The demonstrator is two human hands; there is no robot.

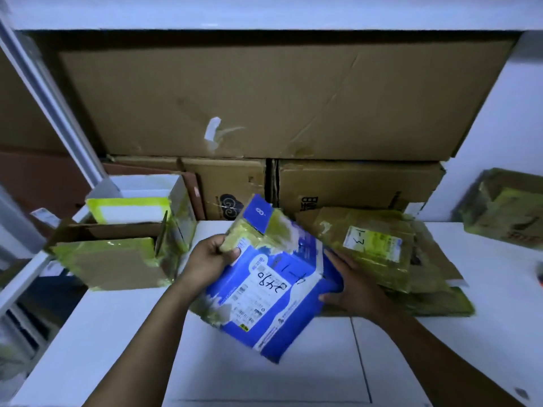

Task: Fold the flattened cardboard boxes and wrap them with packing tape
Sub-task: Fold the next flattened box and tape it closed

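A flattened blue and white cardboard box [266,292] with a shipping label and yellowish tape is held tilted above the white table [117,333]. My left hand [210,261] grips its upper left edge, thumb on top at a taped flap. My right hand [349,284] holds the box's right edge, fingers wrapped under it. A pile of flattened brown boxes [382,254] with yellowish tape and a label marked 1-3 lies just right of it.
Taped, folded boxes [117,254] stand at the table's left edge, a white one [141,201] behind them. Large brown cartons [264,107] are stacked along the back. Another taped brown box [505,207] sits at the far right.
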